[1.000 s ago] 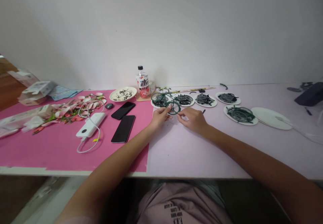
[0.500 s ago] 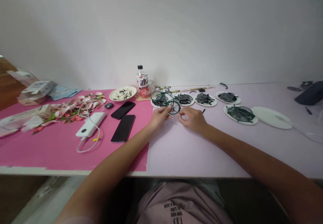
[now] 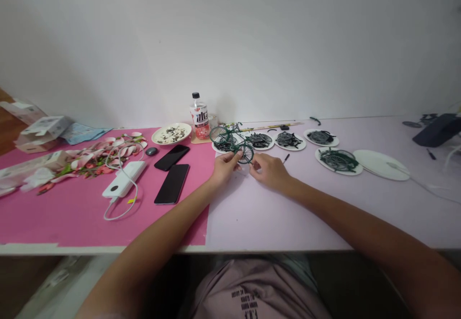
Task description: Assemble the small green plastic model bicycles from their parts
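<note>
A small dark green toy bicycle (image 3: 246, 153) is held above the pale lilac half of the table. My left hand (image 3: 225, 166) pinches it near the lower wheel between thumb and fingers. My right hand (image 3: 269, 170) is closed just right of that wheel, its fingertips at the rim; whatever small piece they pinch is too small to make out. Just behind the bicycle, a white plate (image 3: 220, 150) of dark parts is partly covered by it. More plates of black and grey pieces (image 3: 289, 140) stand to the right.
On the pink sheet (image 3: 144, 228) lie two black phones (image 3: 172, 183), a white power bank (image 3: 124, 179) with cable, a mouse and petals. Behind stand a bowl (image 3: 172, 133) and a bottle (image 3: 200, 117). At right are a plate of wheels (image 3: 339, 160) and a bare plate (image 3: 382, 165).
The whole view has shifted slightly. My right fingers have curled in closer to the lower wheel; my left hand keeps its hold on the bicycle.
</note>
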Demonstrator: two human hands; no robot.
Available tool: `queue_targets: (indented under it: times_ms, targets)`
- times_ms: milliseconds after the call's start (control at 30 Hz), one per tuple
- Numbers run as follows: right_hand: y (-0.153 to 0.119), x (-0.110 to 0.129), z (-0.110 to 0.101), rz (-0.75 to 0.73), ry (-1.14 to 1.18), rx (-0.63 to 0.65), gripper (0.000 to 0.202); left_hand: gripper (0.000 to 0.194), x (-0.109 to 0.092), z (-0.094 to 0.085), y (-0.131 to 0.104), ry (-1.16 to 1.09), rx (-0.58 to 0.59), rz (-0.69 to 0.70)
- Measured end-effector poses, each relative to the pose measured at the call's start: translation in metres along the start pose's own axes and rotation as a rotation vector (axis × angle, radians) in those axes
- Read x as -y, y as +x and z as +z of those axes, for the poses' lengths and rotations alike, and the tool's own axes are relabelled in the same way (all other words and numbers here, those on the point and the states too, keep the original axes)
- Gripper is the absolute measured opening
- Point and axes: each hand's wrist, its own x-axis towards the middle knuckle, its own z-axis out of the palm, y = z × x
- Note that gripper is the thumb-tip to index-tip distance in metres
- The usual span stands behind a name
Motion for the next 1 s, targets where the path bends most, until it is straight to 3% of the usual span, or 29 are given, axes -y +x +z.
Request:
queue_targets:
  times_ms: [633,1000]
  targets:
    - [-0.002,-0.001,0.003,-0.042,0.066,0.079,0.013,0.056,-0.008,0.004,-0.005,-0.061,-0.006,-0.072]
    - [-0.002,-0.006,0.007,-0.120,0.124,0.105,0.008,0.043,-0.006,0.004,-0.004,-0.001,-0.038,-0.063]
